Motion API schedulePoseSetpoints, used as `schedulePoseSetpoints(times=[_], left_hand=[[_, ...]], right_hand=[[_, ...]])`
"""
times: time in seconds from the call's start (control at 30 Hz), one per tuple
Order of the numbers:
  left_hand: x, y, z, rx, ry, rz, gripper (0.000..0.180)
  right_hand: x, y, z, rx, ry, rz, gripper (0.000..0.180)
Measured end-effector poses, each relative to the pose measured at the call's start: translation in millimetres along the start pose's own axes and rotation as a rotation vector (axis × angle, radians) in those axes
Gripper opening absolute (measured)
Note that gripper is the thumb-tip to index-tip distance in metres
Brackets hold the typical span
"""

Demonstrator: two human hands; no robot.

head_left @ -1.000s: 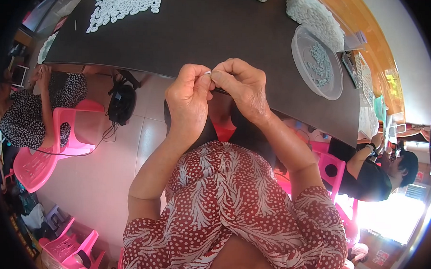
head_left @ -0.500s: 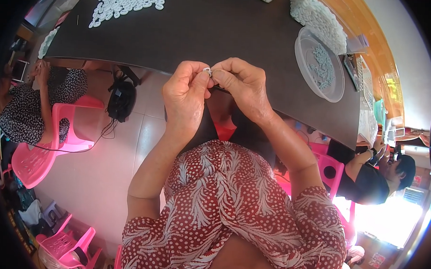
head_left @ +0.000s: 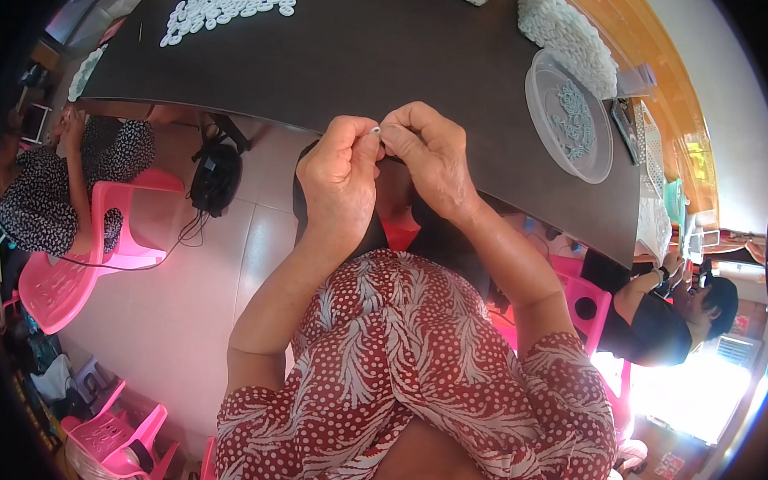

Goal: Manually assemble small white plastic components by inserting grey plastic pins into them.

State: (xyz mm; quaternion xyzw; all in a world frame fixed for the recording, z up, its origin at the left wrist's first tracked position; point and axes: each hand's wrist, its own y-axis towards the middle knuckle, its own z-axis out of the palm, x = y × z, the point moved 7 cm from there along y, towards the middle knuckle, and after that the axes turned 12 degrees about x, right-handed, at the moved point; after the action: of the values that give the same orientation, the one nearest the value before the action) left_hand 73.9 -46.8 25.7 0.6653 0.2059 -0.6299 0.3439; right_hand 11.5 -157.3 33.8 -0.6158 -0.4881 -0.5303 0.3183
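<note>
Between the fingertips of both hands sits a small white ring-like piece [head_left: 375,130], mostly covered by the fingers. My left hand [head_left: 342,175] pinches it between thumb and forefinger. My right hand [head_left: 429,157] is closed against it from the other side, fingers curled and thumb pressed in. Both hands are just over the near edge of the dark table [head_left: 390,62]. Whatever else the right fingertips may hold is too small to make out.
A mat of linked white rings [head_left: 227,8] lies at the far left of the table. To the right stands a clear round tub [head_left: 602,167] with pale blue-grey pieces [head_left: 574,120], beside a white textured bundle [head_left: 568,43]. People sit at left and right; a pink chair [head_left: 114,230] stands left.
My left hand has shifted slightly right and turned, bringing its fingertips closer to the right hand. Less of the white piece shows now.
</note>
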Motion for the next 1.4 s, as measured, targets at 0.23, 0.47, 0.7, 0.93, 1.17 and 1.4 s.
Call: schedulePoseSetpoints(times=[0.23,0.47,0.7,0.93,1.17,1.4], left_hand=[[12.2,2.7,-3.9,0.031,-0.246,-0.128,0.006],[14.4,3.5,-7.4,0.004,-0.246,-0.135,0.007],[13.9,2.1,-5.5,0.017,-0.237,-0.128,0.007],[11.7,2.3,-5.3,0.047,-0.240,-0.147,0.006],[13.0,-0.4,-4.7,0.012,-0.272,-0.110,0.007],[14.8,2.8,-8.2,0.022,-0.339,-0.088,0.007]], right_hand=[[-0.3,3.5,3.0,0.028,-0.014,-0.044,0.012],[-0.3,2.6,-5.7,-0.004,0.001,0.036,0.011],[-3.7,2.7,-3.3,0.022,0.041,0.074,0.010],[-0.6,3.9,-0.7,0.108,0.010,0.128,0.011],[5.8,7.1,3.7,0.056,-0.008,0.052,0.011],[5.2,13.5,5.7,0.099,-0.001,0.079,0.014]])
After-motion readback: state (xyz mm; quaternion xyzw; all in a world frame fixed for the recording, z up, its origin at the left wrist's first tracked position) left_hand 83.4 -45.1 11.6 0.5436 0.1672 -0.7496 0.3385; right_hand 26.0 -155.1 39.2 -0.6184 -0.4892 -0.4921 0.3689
